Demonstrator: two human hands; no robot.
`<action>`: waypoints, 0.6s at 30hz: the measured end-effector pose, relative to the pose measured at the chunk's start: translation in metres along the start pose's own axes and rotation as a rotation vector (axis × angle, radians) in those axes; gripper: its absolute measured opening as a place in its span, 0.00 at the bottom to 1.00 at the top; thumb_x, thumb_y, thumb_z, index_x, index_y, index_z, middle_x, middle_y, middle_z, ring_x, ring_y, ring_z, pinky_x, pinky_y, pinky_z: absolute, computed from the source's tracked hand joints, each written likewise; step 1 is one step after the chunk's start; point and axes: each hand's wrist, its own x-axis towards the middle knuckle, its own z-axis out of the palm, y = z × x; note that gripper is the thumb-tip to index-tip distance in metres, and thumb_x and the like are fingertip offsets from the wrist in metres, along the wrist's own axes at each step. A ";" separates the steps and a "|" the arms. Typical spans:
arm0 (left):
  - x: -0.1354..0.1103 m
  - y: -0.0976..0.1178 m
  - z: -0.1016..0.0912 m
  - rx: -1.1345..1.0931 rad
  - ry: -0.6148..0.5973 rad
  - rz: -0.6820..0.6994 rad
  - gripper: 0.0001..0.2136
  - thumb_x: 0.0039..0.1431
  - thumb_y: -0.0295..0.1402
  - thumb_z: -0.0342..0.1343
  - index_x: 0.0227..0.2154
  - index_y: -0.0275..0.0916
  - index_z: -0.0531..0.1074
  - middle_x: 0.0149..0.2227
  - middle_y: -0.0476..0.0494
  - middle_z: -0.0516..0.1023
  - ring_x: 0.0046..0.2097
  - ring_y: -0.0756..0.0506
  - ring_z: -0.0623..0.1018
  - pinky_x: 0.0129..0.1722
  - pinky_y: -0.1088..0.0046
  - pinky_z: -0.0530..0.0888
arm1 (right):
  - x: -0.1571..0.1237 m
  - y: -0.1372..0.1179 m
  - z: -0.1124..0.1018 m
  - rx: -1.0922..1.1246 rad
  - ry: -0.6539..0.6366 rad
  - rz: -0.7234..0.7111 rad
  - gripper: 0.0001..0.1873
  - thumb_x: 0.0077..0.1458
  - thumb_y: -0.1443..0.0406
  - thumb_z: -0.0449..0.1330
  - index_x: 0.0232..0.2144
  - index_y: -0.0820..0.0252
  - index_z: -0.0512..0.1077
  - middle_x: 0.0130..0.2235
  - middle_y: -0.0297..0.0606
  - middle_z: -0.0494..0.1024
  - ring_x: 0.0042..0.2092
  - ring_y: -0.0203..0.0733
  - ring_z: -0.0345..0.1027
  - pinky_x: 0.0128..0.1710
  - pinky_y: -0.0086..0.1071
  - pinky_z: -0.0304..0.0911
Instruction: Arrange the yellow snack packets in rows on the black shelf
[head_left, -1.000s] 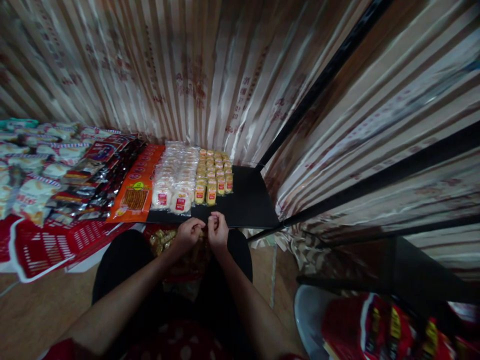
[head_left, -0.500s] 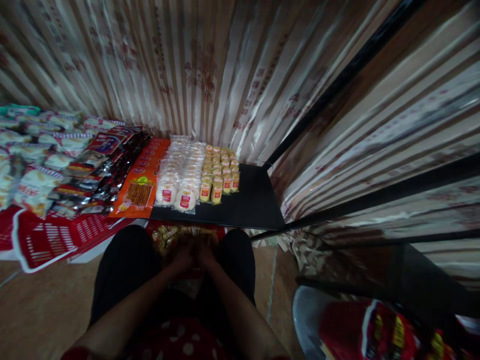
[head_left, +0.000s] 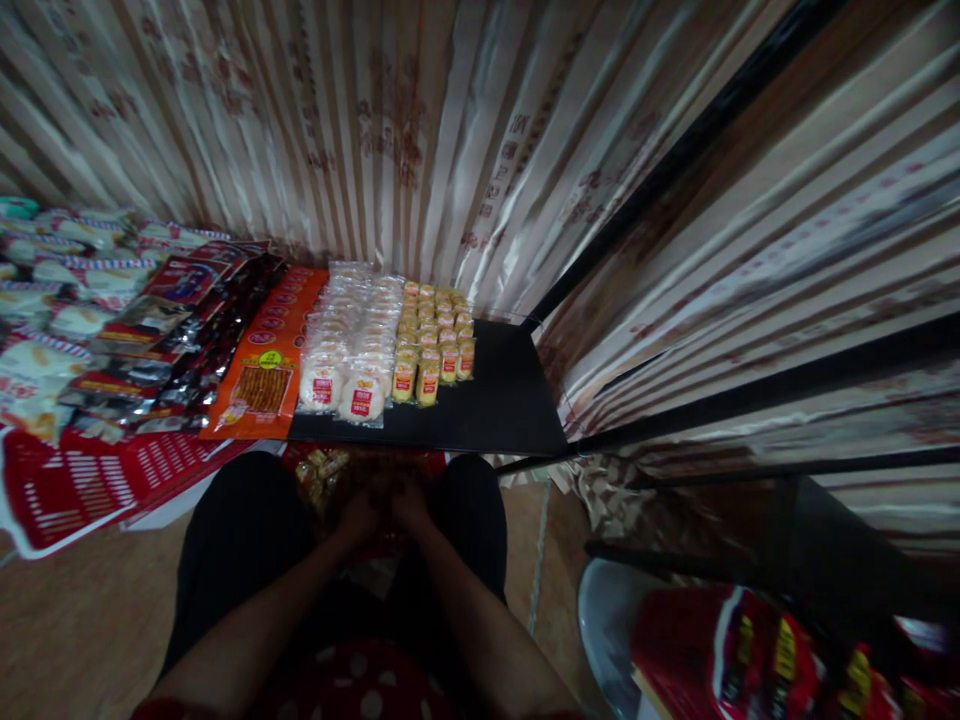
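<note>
My left hand (head_left: 363,512) and my right hand (head_left: 409,503) are close together between my knees, over a red container (head_left: 439,462) below the shelf edge. Small gold-wrapped snacks (head_left: 319,478) lie in it, just left of my left hand. Deep shadow hides the fingers of both hands, so I cannot make out what they touch. Above them, on the black shelf (head_left: 480,420), stand rows of small yellow snack packs (head_left: 427,378). Beside these are rows of round white crackers in clear wrappers (head_left: 361,398).
Left on the shelf lie a flat orange snack bag (head_left: 262,385), dark red packets (head_left: 169,310) and white bags (head_left: 37,370). A red basket (head_left: 75,485) is below them. Black frame bars (head_left: 675,420) cross the right, above a grey tub (head_left: 604,620) with red packages (head_left: 690,640). Printed sheeting (head_left: 420,120) hangs behind.
The view has shifted slightly, so the shelf goods appear a little further left. Both hands stay between the knees, with the right hand now slightly higher and apart from the left.
</note>
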 end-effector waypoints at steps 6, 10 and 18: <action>-0.006 -0.001 -0.022 -0.302 0.019 0.084 0.16 0.49 0.33 0.52 0.42 0.33 0.70 0.45 0.38 0.76 0.45 0.44 0.75 0.42 0.72 0.71 | -0.012 -0.010 -0.006 0.069 0.053 -0.043 0.18 0.47 0.74 0.51 0.40 0.61 0.72 0.42 0.41 0.77 0.44 0.41 0.71 0.47 0.36 0.64; -0.012 0.000 -0.043 -0.517 -0.039 0.138 0.13 0.44 0.33 0.55 0.35 0.35 0.74 0.37 0.43 0.79 0.38 0.45 0.76 0.38 0.73 0.71 | -0.026 -0.023 -0.018 0.028 0.088 -0.205 0.22 0.47 0.72 0.55 0.47 0.60 0.68 0.43 0.41 0.75 0.44 0.42 0.69 0.47 0.39 0.63; -0.037 0.023 -0.090 -0.305 -0.305 0.350 0.15 0.43 0.36 0.54 0.35 0.35 0.76 0.31 0.47 0.78 0.33 0.48 0.73 0.33 0.75 0.67 | -0.051 -0.063 -0.073 -0.449 -0.090 -0.706 0.26 0.51 0.63 0.60 0.54 0.55 0.63 0.57 0.40 0.63 0.59 0.48 0.49 0.57 0.42 0.49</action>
